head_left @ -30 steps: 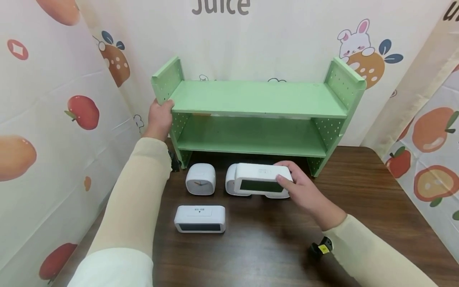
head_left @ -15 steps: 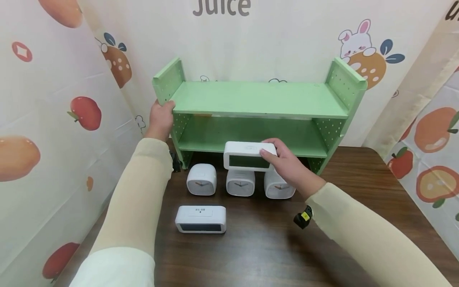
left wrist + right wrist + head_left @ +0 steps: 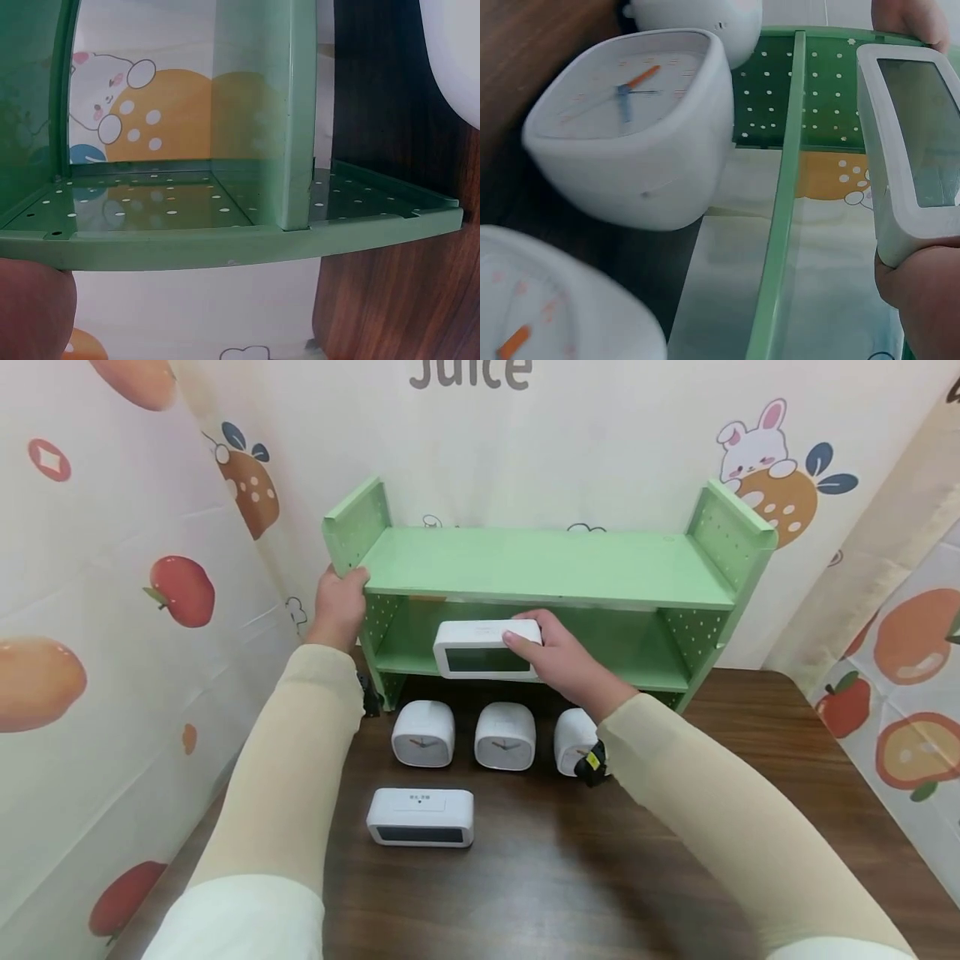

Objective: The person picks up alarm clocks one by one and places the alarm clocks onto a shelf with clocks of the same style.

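Observation:
My right hand (image 3: 558, 652) grips the right end of a white digital alarm clock (image 3: 459, 635), its dark screen facing me. In the head view this clock overlaps the front of the lower shelf; the right wrist view shows the same digital clock (image 3: 915, 135) beside the shelf edge. My left hand (image 3: 340, 606) holds the left side panel of the green two-tier shelf rack (image 3: 540, 564), thumb on the front edge. Another white digital clock (image 3: 420, 818) lies on the table in front. Three white analog clocks, such as the middle one (image 3: 506, 735), stand in a row below the rack.
The dark wooden table (image 3: 525, 893) carries everything. A printed curtain (image 3: 525, 452) hangs behind the rack and along both sides. The right forearm partly covers the right analog clock (image 3: 572, 739), with a black wrist camera (image 3: 591, 764) in front of it.
My right hand has raised the digital clock from in front of the analog clocks, moving it left and up to the lower shelf's height. The left hand keeps its hold on the rack.

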A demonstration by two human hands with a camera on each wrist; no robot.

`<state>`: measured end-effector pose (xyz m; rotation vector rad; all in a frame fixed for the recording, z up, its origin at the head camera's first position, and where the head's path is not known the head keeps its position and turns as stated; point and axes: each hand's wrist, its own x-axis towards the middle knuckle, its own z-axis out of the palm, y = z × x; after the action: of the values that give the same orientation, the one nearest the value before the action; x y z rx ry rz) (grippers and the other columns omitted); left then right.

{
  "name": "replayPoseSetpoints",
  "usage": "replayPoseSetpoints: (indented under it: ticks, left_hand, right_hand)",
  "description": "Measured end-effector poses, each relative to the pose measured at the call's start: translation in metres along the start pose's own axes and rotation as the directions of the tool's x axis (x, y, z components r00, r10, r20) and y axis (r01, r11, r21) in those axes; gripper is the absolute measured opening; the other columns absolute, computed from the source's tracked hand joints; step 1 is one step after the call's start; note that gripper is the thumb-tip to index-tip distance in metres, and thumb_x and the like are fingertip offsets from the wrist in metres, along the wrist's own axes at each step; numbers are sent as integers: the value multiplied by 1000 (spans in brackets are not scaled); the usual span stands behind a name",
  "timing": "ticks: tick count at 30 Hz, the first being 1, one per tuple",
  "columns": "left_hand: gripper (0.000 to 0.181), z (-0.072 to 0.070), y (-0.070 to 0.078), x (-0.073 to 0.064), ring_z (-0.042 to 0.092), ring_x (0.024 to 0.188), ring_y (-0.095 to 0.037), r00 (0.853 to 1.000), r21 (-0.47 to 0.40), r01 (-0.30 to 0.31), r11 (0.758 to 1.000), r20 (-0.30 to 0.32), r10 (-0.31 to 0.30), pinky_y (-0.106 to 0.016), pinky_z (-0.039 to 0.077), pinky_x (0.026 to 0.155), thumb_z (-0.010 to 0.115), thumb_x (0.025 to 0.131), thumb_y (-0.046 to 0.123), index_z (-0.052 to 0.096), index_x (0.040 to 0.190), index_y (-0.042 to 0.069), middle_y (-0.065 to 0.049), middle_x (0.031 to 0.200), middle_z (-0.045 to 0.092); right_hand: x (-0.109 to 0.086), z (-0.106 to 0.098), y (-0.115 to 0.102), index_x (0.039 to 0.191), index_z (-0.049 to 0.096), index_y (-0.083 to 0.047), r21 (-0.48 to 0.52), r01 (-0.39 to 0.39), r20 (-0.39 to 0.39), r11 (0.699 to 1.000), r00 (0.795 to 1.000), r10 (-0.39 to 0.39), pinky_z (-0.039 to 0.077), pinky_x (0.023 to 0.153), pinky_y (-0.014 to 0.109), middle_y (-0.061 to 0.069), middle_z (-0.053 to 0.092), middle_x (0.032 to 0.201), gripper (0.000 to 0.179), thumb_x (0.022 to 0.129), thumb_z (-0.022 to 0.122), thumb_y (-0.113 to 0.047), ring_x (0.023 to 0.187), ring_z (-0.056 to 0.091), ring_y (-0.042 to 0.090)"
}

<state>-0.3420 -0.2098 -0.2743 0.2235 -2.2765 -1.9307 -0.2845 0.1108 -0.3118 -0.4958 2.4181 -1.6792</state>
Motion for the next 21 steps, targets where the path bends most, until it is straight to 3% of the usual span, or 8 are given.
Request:
replayPoseSetpoints:
  ticks: [5,7,10,12,16,21]
  left_hand:
    - [51,2,0,0,39,143,-19,1000,16,-7,1000,-11,7,-51,26,121,41,109,36,34,159,30,4,158,43]
    - [51,2,-1,-1,39,143,-19,1000,19,-13,1000,-17,13,-51,26,121,41,109,36,35,159,29,3,158,43]
    - [51,2,-1,-2,40,141,-18,1000,15,-16,1000,-19,17,-50,26,121,41,109,35,36,159,28,2,157,44]
    - [50,2,0,-3,40,141,-19,1000,10,-16,1000,-17,16,-51,26,121,41,109,35,37,159,28,2,156,45]
    - [50,3,2,-6,40,142,-18,1000,8,-13,1000,-13,13,-51,26,121,41,109,36,36,159,30,4,156,44]
    - [50,1,2,-7,40,142,-18,1000,15,-14,1000,-18,15,-51,26,121,41,109,36,37,158,31,4,156,45]
  right_hand:
    - [17,3,-1,158,30,-10,18,-7,-20,1000,1000,7,40,102,45,7,38,149,68,106,58,-43,123,41,24]
    - [23,2,-1,159,29,-11,18,-11,-30,1000,999,12,40,99,45,12,40,142,71,105,57,-47,113,43,27]
    - [30,0,0,159,29,-12,7,-38,-42,999,998,38,40,100,45,13,39,140,76,103,57,-54,113,42,27]
    - [33,-3,0,161,25,-10,-5,-76,-48,997,996,76,39,107,45,16,36,148,84,100,57,-59,122,43,27]
    - [38,-7,-1,167,12,-15,-30,-141,-54,990,989,140,27,122,47,3,15,171,98,97,56,-67,150,24,20]
    - [45,-8,3,167,10,-32,-14,-148,-38,989,988,148,26,122,48,-7,5,172,90,97,58,-64,156,12,19]
